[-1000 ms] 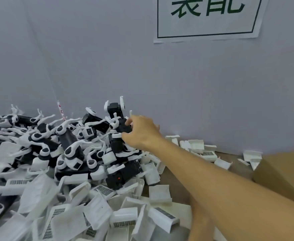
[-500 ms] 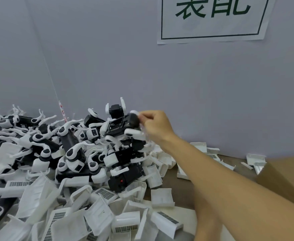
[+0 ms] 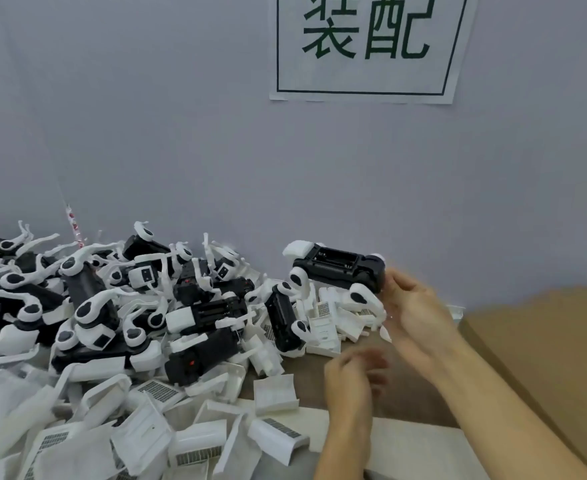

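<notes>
My right hand (image 3: pixel 413 306) grips one end of a black toy body with white legs (image 3: pixel 337 268) and holds it lifted off the pile, lying level in front of the grey wall. Its open battery bay faces me. My left hand (image 3: pixel 354 379) is below it, raised over the table, blurred by motion, with its fingers loosely curled and nothing visible in them. A big pile of the same black-and-white toy bodies (image 3: pixel 112 306) fills the left side.
Several loose white plastic covers with barcode labels (image 3: pixel 278 434) lie scattered across the front and middle of the brown table (image 3: pixel 309 372). A cardboard box (image 3: pixel 545 358) stands at the right. A paper sign (image 3: pixel 365 46) hangs on the wall.
My right hand took one toy body from the top of the pile and drew it right and up, clear of the heap. My left hand has come up into view.
</notes>
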Demonstrator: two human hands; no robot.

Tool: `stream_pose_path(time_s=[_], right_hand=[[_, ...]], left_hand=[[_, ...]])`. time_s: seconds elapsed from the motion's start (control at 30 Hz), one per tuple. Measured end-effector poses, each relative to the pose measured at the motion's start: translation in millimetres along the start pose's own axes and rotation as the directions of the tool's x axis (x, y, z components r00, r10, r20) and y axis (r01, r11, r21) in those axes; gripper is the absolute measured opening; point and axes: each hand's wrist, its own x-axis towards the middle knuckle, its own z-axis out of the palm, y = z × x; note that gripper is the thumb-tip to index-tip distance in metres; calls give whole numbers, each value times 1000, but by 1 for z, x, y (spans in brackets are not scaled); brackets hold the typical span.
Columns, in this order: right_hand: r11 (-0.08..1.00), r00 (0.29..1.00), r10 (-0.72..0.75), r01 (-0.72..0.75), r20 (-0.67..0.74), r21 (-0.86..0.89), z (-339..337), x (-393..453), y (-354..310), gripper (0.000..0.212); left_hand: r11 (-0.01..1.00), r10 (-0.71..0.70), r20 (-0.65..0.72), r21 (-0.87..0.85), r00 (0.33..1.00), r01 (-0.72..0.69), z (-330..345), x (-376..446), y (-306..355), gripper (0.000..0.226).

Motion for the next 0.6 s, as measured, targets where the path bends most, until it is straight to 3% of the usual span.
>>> stream_pose_path(time_s=[0.17, 0.3, 0.4, 0.5, 0.6], right_hand=[[994, 982, -29, 8, -189, -108, -61, -29, 30, 28], [980, 994, 20, -40, -106, -194, -77, -46, 56, 24], [910, 1000, -15, 22, 20, -414, -75, -49, 56, 36], [805, 999, -51, 51, 17, -591, -73, -50, 62, 36], [782, 996, -80, 86, 37, -617, -71, -53, 67, 43]], left_hand=[[997, 69, -6, 35, 998, -69, 0, -5, 1, 43], [996, 86, 36, -23, 996, -85, 0, -8, 2, 58], [996, 85, -17, 2, 996, -85, -4, -5, 3, 46], [989, 131, -73, -65, 989, -136, -6, -2, 9, 33], [971, 195, -111, -117, 975, -207, -6, -2, 11, 27]])
